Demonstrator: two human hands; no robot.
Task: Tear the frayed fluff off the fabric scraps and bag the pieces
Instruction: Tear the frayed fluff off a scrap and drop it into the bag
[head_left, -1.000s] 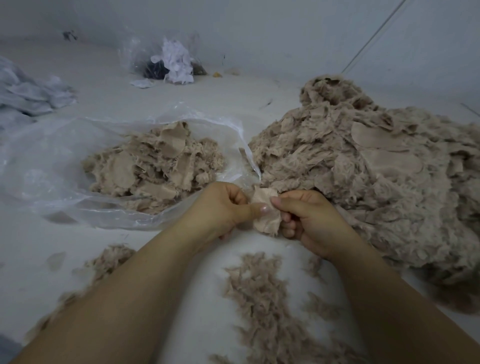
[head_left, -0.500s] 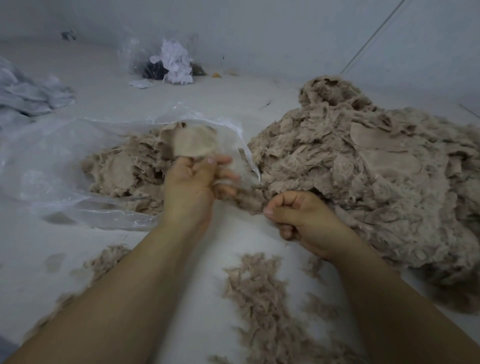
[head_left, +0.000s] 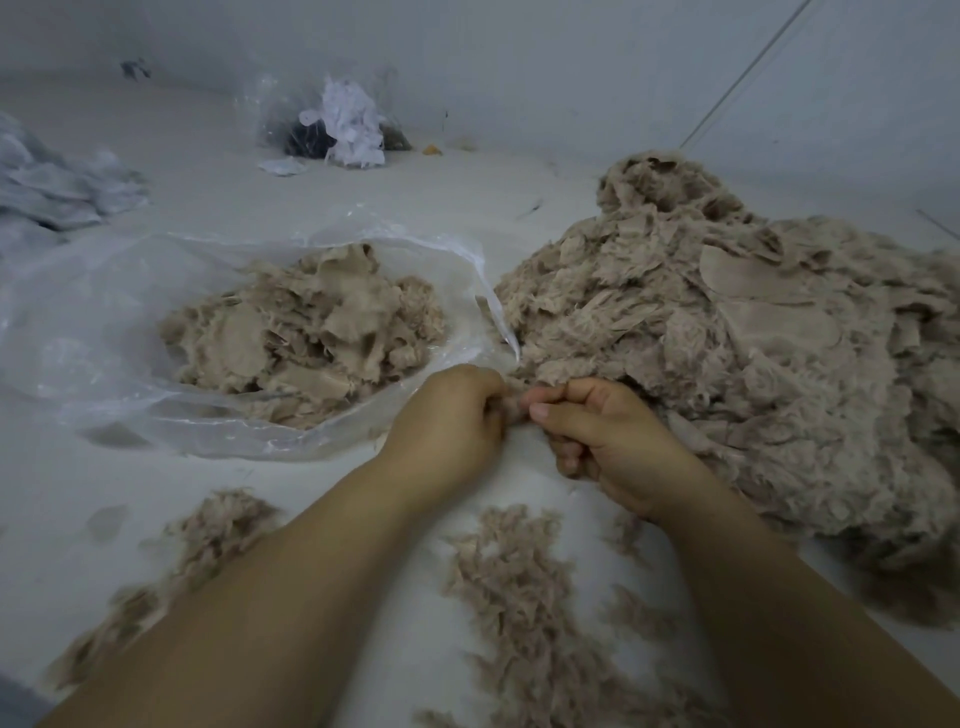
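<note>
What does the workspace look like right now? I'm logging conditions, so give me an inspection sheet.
Surface: pale work surface, dusted with torn fluff near the arms.
Job's things: big scrap pile on the right; clear plastic bag on the left, open, holding finished pieces.
Clutter: grey cloth far left; second bag of white and dark scraps at the back.
Hands: left hand and right hand together pinch a small scrap at the pile's edge.
Cables: a thin line runs up the wall; cannot tell if cable.
Surroundings: plain grey wall.
</note>
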